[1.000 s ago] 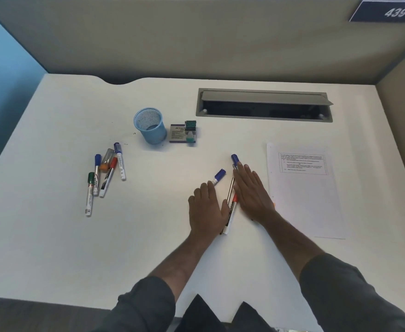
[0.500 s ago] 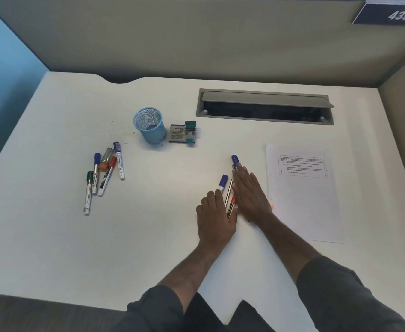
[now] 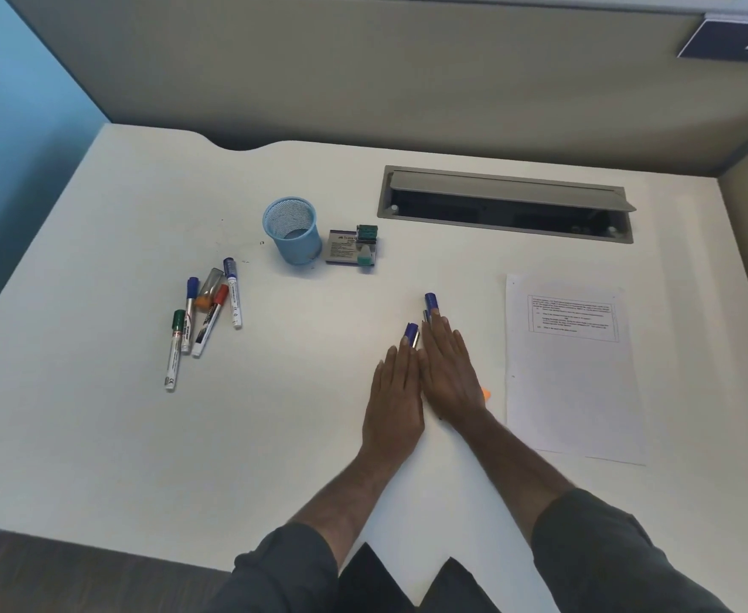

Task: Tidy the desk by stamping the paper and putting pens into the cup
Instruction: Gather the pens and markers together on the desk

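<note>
My left hand (image 3: 394,395) and my right hand (image 3: 449,373) lie flat on the white desk (image 3: 98,435), side by side and touching, with several pens pressed under and between them. Two blue pen caps (image 3: 412,333) (image 3: 431,301) stick out past the fingertips, and an orange tip (image 3: 487,393) shows at the right hand's edge. The blue mesh cup (image 3: 303,252) stands upright to the far left, holding nothing that I can see. Beside it a green stamp (image 3: 366,246) rests on a small ink pad box (image 3: 340,249). The printed paper (image 3: 571,391) lies right of my hands.
A second cluster of several markers (image 3: 206,316) with blue, red, green and orange caps lies at the left of the desk. An open grey cable tray (image 3: 504,205) is sunk into the desk at the back. Partition walls close the back and right sides.
Both hands have slid together until they touch, pushing the loose pens into a tight bundle under them. The red-tipped pen seen between the hands is now covered.
</note>
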A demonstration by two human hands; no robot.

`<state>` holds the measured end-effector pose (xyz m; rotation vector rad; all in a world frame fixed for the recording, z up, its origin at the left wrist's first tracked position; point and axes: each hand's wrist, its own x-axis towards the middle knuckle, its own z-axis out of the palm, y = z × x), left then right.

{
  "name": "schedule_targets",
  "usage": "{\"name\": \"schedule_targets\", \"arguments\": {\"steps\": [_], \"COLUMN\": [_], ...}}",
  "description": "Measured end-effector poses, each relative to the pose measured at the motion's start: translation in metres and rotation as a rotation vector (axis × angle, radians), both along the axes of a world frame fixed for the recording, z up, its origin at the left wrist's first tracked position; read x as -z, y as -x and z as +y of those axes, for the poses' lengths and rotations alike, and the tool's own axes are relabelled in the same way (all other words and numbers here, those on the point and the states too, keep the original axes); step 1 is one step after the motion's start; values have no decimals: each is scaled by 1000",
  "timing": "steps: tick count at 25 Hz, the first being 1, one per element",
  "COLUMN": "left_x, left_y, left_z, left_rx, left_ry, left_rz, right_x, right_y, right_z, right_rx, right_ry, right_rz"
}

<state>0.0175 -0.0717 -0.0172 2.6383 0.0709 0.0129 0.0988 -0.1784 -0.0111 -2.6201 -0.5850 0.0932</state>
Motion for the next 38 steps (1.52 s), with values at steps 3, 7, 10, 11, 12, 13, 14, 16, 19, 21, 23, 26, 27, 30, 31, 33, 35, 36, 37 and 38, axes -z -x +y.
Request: {"name": "schedule_targets", "arguments": {"steps": [3,7,10,11,12,13,14,16,19,21,23,26,27,30,31,33,35,36,37,38], "left_x": [3,7,8,8,7,6,5,1,-1,2,5,8,7,9,9,9,9,10,11,12], "left_y": [1,4,4,4,4,4,3,2,-1,-1,-1,-2,-2,0,1,2,4,6,7,9], "left_z": [18,65,105,118,134,149,164,190,215,226,236,250,255,272,277,288,296,300,303,307], "left_rx": [-33,-74,-110,-120,-127,-132,-137,-150,-156,-143,-129,-119,-118,-114,-118,-140,-143,-131,-115,-103], "left_ry": [30,-13,-55,-72,-97,-126,-157,-216,-269,-285,-310,-336,-343,-357,-356,-352,-353,-356,-356,-352], "left_rz": [7,-5,-3,0,-1,-3,-7,-12,-29,-34,-30,-45,-46,-67,-73,-75,-80,-90,-104,-115], "right_x": [0,-2,0,0,-1,-2,-3,-6,-9,-9,-9,-10,-11,-13,-13,-16,-19,-20,-21,-21], "right_y": [7,16,25,26,25,24,23,22,19,18,17,16,17,19,20,23,28,30,32,33], "right_z": [23,66,101,111,124,136,149,174,205,223,241,264,270,287,292,304,314,318,321,324], "right_rx": [16,23,33,30,23,16,13,19,49,59,81,122,128,143,153,180,204,218,228,234], "right_ry": [4,-4,24,30,32,26,13,-10,-5,9,-1,-40,-61,-158,-193,-258,-313,-332,-344,-351], "right_rz": [9,5,14,16,19,20,22,26,17,8,12,23,24,46,60,82,97,105,112,119]}}
